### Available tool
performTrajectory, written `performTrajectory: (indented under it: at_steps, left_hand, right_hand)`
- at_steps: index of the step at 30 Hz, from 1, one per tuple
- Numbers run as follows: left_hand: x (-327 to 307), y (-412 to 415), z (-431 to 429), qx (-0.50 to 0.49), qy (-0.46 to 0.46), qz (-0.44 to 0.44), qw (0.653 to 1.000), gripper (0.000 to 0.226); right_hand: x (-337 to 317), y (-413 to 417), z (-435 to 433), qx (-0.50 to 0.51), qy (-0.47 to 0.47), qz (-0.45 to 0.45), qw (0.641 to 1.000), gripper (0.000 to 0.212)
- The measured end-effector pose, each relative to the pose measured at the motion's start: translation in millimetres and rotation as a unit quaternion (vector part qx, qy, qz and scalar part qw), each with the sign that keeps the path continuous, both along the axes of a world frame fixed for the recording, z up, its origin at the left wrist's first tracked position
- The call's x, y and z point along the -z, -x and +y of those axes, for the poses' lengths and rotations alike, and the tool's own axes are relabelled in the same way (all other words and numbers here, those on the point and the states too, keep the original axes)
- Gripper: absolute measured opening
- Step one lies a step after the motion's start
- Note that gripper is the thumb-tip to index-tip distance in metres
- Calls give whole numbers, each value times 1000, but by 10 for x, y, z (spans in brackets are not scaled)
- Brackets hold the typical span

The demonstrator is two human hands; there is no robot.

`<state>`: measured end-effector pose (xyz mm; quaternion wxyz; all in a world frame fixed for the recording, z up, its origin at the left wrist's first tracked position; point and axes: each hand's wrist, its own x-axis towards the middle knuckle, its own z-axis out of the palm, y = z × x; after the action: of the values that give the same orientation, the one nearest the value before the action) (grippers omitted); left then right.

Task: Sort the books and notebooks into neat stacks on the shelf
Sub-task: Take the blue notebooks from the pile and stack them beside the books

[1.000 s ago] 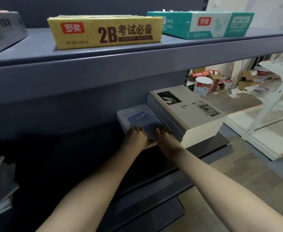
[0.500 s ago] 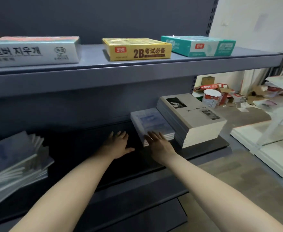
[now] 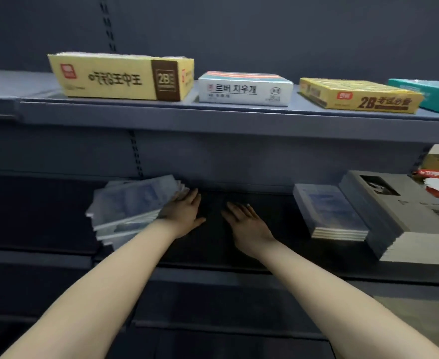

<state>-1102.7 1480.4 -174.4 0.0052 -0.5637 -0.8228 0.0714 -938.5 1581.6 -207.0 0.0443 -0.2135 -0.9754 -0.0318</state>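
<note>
Take the white eraser box (image 3: pixel 244 90) on the upper shelf (image 3: pixel 213 117) as your marker. To its left on the same shelf sits a large yellow 2B box (image 3: pixel 119 77).

Below and left of the eraser box, on the dark lower shelf (image 3: pixel 213 200), lies a loose pile of blue notebooks (image 3: pixel 132 206). The pile is fanned and skewed, with its corners sticking out at different angles. Your left hand (image 3: pixel 184 216) is flat with straight fingers and grips nothing. Its outer edge lies against the right side of that pile, and the thumb is spread away from it.

Almost straight below the eraser box, your right hand (image 3: pixel 246 224) is palm down over bare shelf, fingers extended and together, holding nothing. You cannot tell whether it touches the board.

Below and right of the eraser box stands a neat stack of blue notebooks (image 3: pixel 327 211). Just beside it on the right is a taller stack of grey books (image 3: pixel 394 216).

Right of the eraser box on the upper shelf come a smaller yellow 2B box (image 3: pixel 358 97) and a teal box (image 3: pixel 436 95), which is cut off by the frame edge.
</note>
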Motion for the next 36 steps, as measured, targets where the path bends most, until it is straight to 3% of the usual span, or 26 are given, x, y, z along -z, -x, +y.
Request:
performTrajectory:
  at_steps: [7,11,16,21,27,33,36]
  left_hand:
    - [-57,568,-796,-113,0,10,994,74]
    - [11,850,-1197,-165,-7,9,986,67]
    - [0,914,-1213,-171,-31,0,985,72]
    - [-65,959,-1150,-156,-22,32,987,67]
    - [-95,870,-1160,-158,-28,95,982,47]
    - [9,851,-1204,-117,-108,98,982,43]
    - [35,921,-1328,-102,-140,34,984,37]
  right_hand:
    - [-113,844,-564,-112,0,58,992,61]
    - [-68,1295,-909,-126,10,38,991,58]
    - [74,1692,-1161,-89,-40,55,994,64]
    - [-81,1929,-1170,-50,-61,38,996,39]
    - [-137,1939,-1037,-87,-113,18,990,42]
    - [-54,1831,-734,-158,8,65,985,45]
    - [-106,1769,-678,-163,66,65,982,49]
